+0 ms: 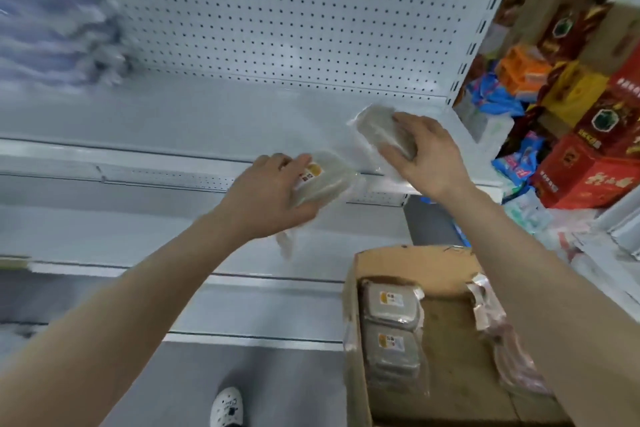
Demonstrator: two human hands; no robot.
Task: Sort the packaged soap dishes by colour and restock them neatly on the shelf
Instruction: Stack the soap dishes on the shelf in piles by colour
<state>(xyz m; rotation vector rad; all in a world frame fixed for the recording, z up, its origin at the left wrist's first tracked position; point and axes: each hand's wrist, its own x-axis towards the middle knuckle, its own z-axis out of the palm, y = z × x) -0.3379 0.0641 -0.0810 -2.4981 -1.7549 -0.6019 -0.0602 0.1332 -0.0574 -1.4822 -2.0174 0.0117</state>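
Note:
My left hand grips a grey soap dish in clear wrap with a yellow label, held just in front of the shelf edge. My right hand holds a second grey packaged soap dish over the right end of the white shelf, at or just above its surface. A cardboard box at lower right holds a stack of grey packaged dishes on its left side and pink packaged ones on its right.
A perforated white back panel rises behind the shelf. Blurred blue-grey goods sit at the shelf's far left. Red, orange and blue packages fill the neighbouring bay on the right. Lower white shelves run below, and a white shoe stands on the grey floor.

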